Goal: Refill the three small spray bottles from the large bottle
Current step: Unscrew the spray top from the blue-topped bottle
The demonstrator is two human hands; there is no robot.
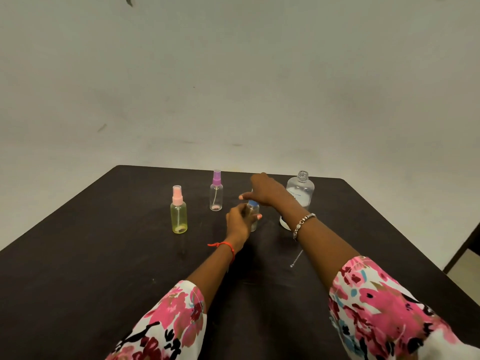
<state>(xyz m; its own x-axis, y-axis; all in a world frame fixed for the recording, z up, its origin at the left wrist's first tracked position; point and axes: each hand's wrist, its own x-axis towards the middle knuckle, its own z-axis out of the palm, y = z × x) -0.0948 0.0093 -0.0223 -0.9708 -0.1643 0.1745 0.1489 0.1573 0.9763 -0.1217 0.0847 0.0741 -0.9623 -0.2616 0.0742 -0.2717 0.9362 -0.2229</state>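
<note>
Three small spray bottles stand on a dark table [104, 255]. The yellow-green one with a pink sprayer [178, 211] is at the left. A clear one with a purple sprayer [216, 190] stands further back. My left hand [237, 224] is wrapped around the body of the third, a clear bottle with a blue sprayer [253, 214]. My right hand [265, 190] is closed over that blue top from above. The large clear bottle [300, 189] stands uncapped at the back right, behind my right wrist. A white cap [285, 223] lies under my right forearm.
A greenish wall rises behind the table's far edge. The table's right edge drops to a pale floor, with a dark table leg [465, 245] showing there. A thin metal chain [296, 258] hangs from my right wrist's bracelet.
</note>
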